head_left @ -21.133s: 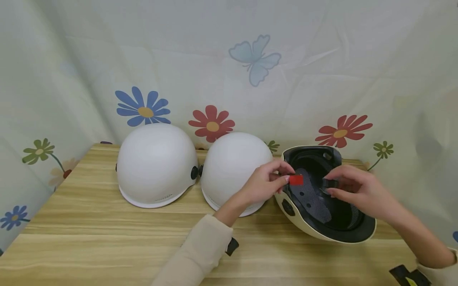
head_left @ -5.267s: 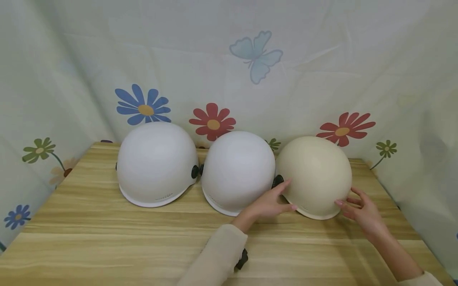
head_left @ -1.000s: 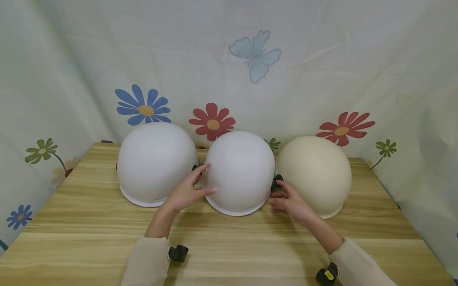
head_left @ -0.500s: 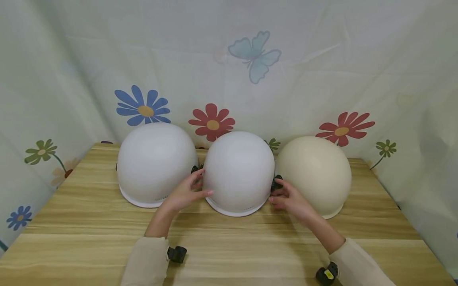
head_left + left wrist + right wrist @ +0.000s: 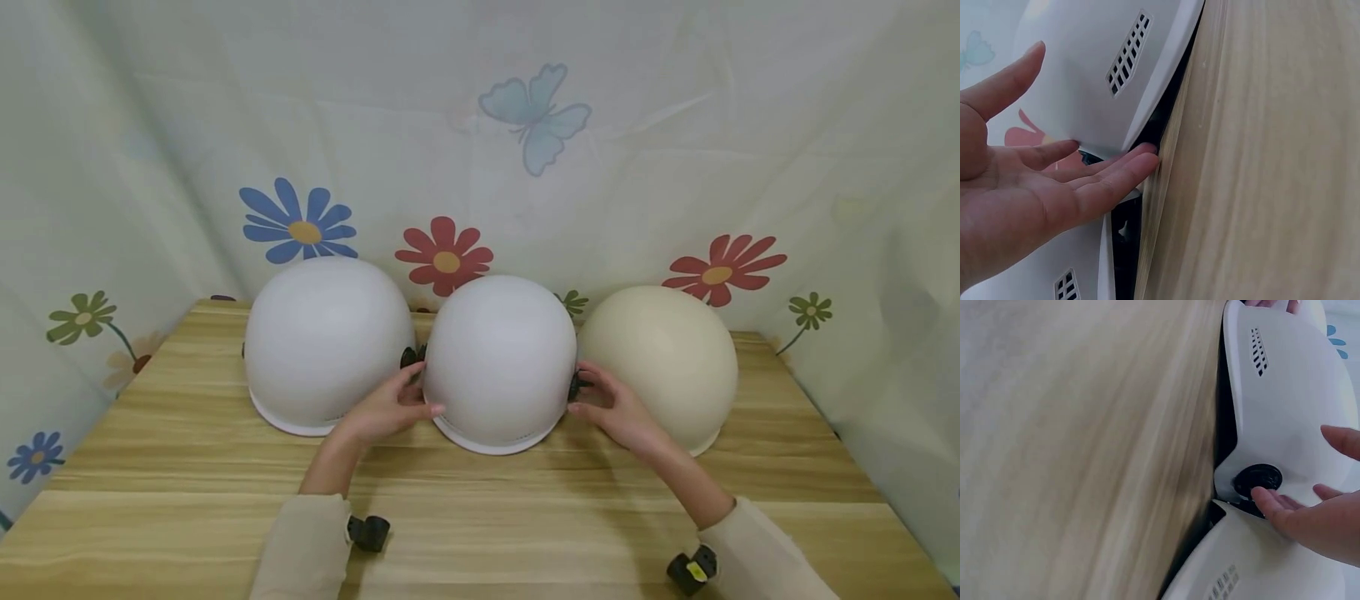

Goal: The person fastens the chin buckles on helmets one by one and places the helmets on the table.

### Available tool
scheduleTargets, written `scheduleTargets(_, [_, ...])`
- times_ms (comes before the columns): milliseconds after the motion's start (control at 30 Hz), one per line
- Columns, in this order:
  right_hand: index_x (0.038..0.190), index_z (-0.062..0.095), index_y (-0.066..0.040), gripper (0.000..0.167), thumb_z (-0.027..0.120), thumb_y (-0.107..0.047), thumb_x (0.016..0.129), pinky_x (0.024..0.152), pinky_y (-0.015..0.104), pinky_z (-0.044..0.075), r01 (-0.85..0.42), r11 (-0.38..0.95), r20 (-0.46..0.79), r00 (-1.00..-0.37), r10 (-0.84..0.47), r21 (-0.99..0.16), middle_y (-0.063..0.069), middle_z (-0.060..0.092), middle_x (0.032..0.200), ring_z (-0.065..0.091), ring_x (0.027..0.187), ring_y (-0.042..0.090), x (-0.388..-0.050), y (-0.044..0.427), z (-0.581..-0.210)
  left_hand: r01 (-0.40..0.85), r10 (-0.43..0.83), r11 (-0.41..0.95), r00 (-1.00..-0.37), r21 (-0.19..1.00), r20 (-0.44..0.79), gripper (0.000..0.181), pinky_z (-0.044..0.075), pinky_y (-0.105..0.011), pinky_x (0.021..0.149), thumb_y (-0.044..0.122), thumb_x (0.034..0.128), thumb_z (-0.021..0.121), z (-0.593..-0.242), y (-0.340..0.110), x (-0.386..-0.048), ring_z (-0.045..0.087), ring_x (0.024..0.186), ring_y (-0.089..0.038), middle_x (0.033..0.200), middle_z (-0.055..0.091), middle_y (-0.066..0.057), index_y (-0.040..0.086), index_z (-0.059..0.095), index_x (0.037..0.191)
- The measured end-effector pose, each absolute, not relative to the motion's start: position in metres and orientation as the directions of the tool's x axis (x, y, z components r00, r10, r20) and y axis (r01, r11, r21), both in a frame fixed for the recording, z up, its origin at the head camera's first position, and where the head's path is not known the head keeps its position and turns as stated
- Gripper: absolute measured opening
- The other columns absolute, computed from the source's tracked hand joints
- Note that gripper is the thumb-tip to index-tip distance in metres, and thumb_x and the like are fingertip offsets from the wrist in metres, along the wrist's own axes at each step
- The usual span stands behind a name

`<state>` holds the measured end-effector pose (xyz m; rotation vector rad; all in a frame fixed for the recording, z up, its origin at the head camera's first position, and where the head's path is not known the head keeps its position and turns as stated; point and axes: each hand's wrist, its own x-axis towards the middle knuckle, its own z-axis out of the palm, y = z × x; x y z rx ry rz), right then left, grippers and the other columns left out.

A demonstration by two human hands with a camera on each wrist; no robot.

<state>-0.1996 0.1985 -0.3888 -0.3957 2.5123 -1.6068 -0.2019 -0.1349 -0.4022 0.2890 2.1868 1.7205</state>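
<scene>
Three helmets stand dome-up in a row on the wooden table. At the middle white helmet (image 5: 501, 358), my left hand (image 5: 386, 408) reaches its left side with fingers extended and thumb apart. In the left wrist view, those fingertips (image 5: 1144, 164) lie by the gap between the two white helmets, near the lower rim. My right hand (image 5: 618, 417) is at the middle helmet's right side. In the right wrist view, one of its fingertips touches or nearly touches the black round side knob (image 5: 1259, 480). The left white helmet (image 5: 326, 342) and cream helmet (image 5: 663, 358) flank it closely.
Behind the wooden table (image 5: 480, 533) hangs a pale curtain (image 5: 622, 75) printed with flowers and a butterfly. Neighbouring helmets leave only narrow gaps around the hands. Black wrist cameras (image 5: 369, 533) sit at both sleeves.
Earlier, the cream helmet lay upside down while the hands held a red piece and a black piece; then it stood upright. Both hands have since shifted left to the middle helmet; fingers have moved slightly.
</scene>
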Motion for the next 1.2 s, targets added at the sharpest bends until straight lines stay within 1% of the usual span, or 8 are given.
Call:
scheduleTargets(100, [0.138, 0.032, 0.002, 0.063, 0.063, -0.002, 0.084, 0.097, 0.053, 0.034, -0.231, 0.396, 0.095, -0.938, -0.334, -0.889, 0.026, 0.034, 0.138, 0.037, 0.122, 0.042, -0.201, 0.199, -0.387, -0.071, 0.353, 0.268, -0.921, 0.961, -0.166, 0.090, 0.038, -0.049, 0.094, 0.024, 0.0827, 0.069, -0.403, -0.135, -0.202, 0.038, 0.123, -0.038, 0.134, 0.035, -0.031, 0.004, 0.008, 0.146])
scheduleTargets(167, [0.139, 0.031, 0.002, 0.065, 0.064, -0.003, 0.084, 0.097, 0.054, 0.032, -0.253, 0.393, 0.109, -0.929, -0.353, -0.884, 0.026, 0.034, 0.138, 0.035, 0.123, 0.042, -0.201, 0.199, -0.386, -0.082, 0.346, 0.277, -0.921, 0.957, -0.179, 0.091, 0.040, -0.049, 0.092, 0.026, 0.0819, 0.070, -0.404, -0.134, -0.202, 0.041, 0.121, -0.037, 0.133, 0.038, -0.029, 0.006, 0.008, 0.146])
scheduleTargets(467, [0.139, 0.030, 0.004, 0.067, 0.066, -0.005, 0.083, 0.098, 0.052, 0.031, -0.241, 0.413, 0.086, -0.929, -0.361, -0.878, 0.027, 0.032, 0.139, 0.031, 0.127, 0.041, -0.198, 0.200, -0.390, -0.084, 0.333, 0.280, -0.926, 0.956, -0.179, 0.090, 0.041, -0.047, 0.091, 0.025, 0.0805, 0.071, -0.406, -0.133, -0.201, 0.043, 0.119, -0.036, 0.130, 0.041, -0.026, 0.008, 0.011, 0.146])
scheduleTargets(667, [0.139, 0.029, 0.003, 0.066, 0.064, -0.003, 0.084, 0.100, 0.051, 0.029, -0.219, 0.403, 0.066, -0.931, -0.359, -0.889, 0.026, 0.031, 0.140, 0.030, 0.128, 0.040, -0.197, 0.200, -0.392, -0.046, 0.333, 0.278, -0.932, 0.960, -0.141, 0.090, 0.041, -0.046, 0.092, 0.023, 0.0801, 0.072, -0.404, -0.134, -0.200, 0.045, 0.116, -0.038, 0.127, 0.042, -0.028, 0.008, 0.012, 0.146])
scheduleTargets(833, [0.139, 0.030, 0.002, 0.065, 0.064, -0.004, 0.084, 0.100, 0.050, 0.031, -0.206, 0.401, 0.056, -0.934, -0.353, -0.893, 0.027, 0.034, 0.138, 0.033, 0.126, 0.041, -0.195, 0.201, -0.390, -0.029, 0.318, 0.231, -0.942, 0.973, -0.104, 0.086, 0.041, -0.044, 0.092, 0.019, 0.0801, 0.072, -0.399, -0.132, -0.200, 0.045, 0.115, -0.037, 0.126, 0.039, -0.026, 0.013, 0.016, 0.146])
scheduleTargets(1000, [0.139, 0.028, 0.003, 0.067, 0.065, -0.006, 0.084, 0.097, 0.050, 0.034, -0.188, 0.389, 0.042, -0.934, -0.354, -0.902, 0.029, 0.035, 0.136, 0.035, 0.123, 0.043, -0.194, 0.201, -0.388, -0.032, 0.288, 0.145, -0.955, 0.989, -0.073, 0.077, 0.042, -0.042, 0.092, 0.013, 0.0821, 0.069, -0.389, -0.129, -0.196, 0.044, 0.114, -0.038, 0.130, 0.029, -0.021, 0.016, 0.023, 0.144])
scheduleTargets(1100, [0.140, 0.024, 0.004, 0.070, 0.065, -0.006, 0.084, 0.095, 0.048, 0.037, -0.156, 0.376, 0.020, -0.939, -0.342, -0.913, 0.030, 0.035, 0.136, 0.035, 0.124, 0.042, -0.192, 0.201, -0.386, -0.007, 0.269, 0.107, -0.962, 0.994, -0.036, 0.072, 0.047, -0.037, 0.086, 0.007, 0.0836, 0.066, -0.383, -0.125, -0.192, 0.047, 0.108, -0.036, 0.132, 0.025, -0.020, 0.016, 0.026, 0.143])
scheduleTargets(1200, [0.140, 0.021, 0.003, 0.071, 0.064, -0.006, 0.084, 0.093, 0.046, 0.040, -0.123, 0.370, -0.003, -0.947, -0.321, -0.921, 0.029, 0.036, 0.135, 0.036, 0.124, 0.040, -0.190, 0.199, -0.385, 0.036, 0.235, 0.092, -0.972, 0.995, 0.014, 0.070, 0.049, -0.030, 0.080, 0.002, 0.0838, 0.064, -0.377, -0.121, -0.190, 0.051, 0.102, -0.031, 0.132, 0.026, -0.019, 0.015, 0.028, 0.142])
